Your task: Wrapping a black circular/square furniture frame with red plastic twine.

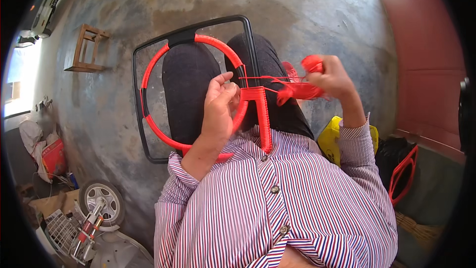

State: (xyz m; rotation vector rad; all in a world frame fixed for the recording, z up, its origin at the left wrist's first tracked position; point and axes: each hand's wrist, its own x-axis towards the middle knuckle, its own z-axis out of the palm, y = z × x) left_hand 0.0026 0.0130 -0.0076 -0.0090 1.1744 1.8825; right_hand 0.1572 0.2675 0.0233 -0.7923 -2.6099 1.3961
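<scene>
Across my knees lies a black rectangular frame (139,72) with an inner ring (157,131) mostly wrapped in red cord; short black stretches of the ring are bare. A red-wrapped bar (263,124) runs from the ring's right side toward my shirt. My left hand (219,101) is at the right side of the ring, fingers curled against it; some fingertips are hidden. Out to the right, my right hand (333,77) is closed around a bundle of red cord (302,90). Strands stretch from that bundle to the frame's right side.
A small wooden stool (88,48) lies at the far left. Near left are a wheel (101,202) and a wire basket (62,232). A yellow item (328,141), a black bag (391,161) and a red-edged frame (402,176) sit by my right arm. A red panel (421,54) stands right.
</scene>
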